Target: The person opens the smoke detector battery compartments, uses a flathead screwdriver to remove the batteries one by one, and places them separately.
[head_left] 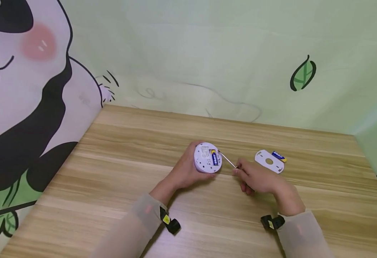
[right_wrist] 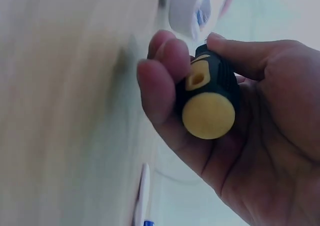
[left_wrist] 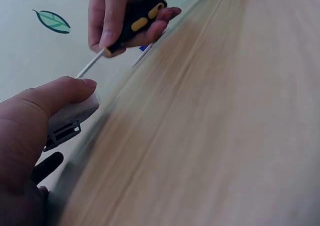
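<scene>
My left hand (head_left: pixel 186 169) grips a round white device (head_left: pixel 203 160), shaped like a smoke detector, by its side. Its back, with a label and small holes, faces up. A blue and yellow battery (head_left: pixel 214 157) sits in its compartment. My right hand (head_left: pixel 258 176) holds a screwdriver (head_left: pixel 228 160), whose thin metal shaft points at the device's right rim. Whether the tip touches is too small to tell. In the right wrist view, fingers curl round the black and yellow screwdriver handle (right_wrist: pixel 209 115). The left wrist view shows the left thumb (left_wrist: pixel 75 90) along the device's edge.
Right of the hands, a white oval plate (head_left: pixel 276 166) with a round central hole lies on the wooden table (head_left: pixel 127 143). A second blue and yellow battery (head_left: pixel 279 156) lies against its far edge. A pale green wall covering (head_left: pixel 191 53) with drawings stands behind the table.
</scene>
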`<control>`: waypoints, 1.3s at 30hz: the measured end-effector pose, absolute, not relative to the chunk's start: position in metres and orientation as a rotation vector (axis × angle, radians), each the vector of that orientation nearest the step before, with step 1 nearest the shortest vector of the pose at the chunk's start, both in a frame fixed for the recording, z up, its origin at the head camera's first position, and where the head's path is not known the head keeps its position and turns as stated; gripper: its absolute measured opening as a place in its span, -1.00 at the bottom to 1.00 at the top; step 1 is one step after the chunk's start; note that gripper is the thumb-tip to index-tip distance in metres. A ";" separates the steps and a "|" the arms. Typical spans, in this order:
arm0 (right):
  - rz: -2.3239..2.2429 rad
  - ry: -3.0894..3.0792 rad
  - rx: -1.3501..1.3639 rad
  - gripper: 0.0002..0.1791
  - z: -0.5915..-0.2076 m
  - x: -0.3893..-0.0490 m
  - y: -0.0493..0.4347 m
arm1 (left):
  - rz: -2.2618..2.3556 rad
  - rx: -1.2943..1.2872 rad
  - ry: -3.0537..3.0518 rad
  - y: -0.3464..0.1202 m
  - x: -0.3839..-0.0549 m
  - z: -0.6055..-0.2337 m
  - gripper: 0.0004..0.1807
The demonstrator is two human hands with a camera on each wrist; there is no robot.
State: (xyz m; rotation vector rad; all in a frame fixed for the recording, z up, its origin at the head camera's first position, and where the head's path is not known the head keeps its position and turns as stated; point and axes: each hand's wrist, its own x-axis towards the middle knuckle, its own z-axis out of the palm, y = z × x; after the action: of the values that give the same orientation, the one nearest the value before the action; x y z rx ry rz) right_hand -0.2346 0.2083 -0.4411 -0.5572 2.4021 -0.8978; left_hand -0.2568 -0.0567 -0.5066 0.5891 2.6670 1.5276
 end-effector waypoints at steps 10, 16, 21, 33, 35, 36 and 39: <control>-0.886 2.452 -0.559 -0.79 -0.435 -0.237 0.222 | 1.482 0.630 2.675 -0.059 -0.259 -0.507 0.29; -0.891 2.467 -0.577 -0.80 -0.434 -0.238 0.221 | 1.444 0.591 2.691 -0.061 -0.259 -0.506 0.29; -0.892 2.469 -0.572 -0.80 -0.434 -0.238 0.222 | 1.425 0.615 2.686 -0.061 -0.259 -0.504 0.29; -0.869 2.476 -0.554 -0.79 -0.434 -0.238 0.223 | 1.458 0.645 2.640 -0.062 -0.260 -0.503 0.24; -0.869 2.477 -0.554 -0.79 -0.434 -0.238 0.223 | 1.453 0.654 2.645 -0.062 -0.260 -0.502 0.24; -0.870 2.477 -0.554 -0.79 -0.435 -0.238 0.223 | 1.448 0.656 2.647 -0.062 -0.261 -0.502 0.23; -0.877 2.469 -0.553 -0.79 -0.436 -0.239 0.223 | 1.431 0.657 2.657 -0.062 -0.261 -0.503 0.24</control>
State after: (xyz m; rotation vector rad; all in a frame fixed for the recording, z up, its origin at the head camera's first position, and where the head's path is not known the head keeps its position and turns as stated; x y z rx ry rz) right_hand -0.2390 0.2229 -0.4363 -0.5533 2.4685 -0.8766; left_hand -0.2611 -0.0617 -0.5029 0.6574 2.6573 1.4308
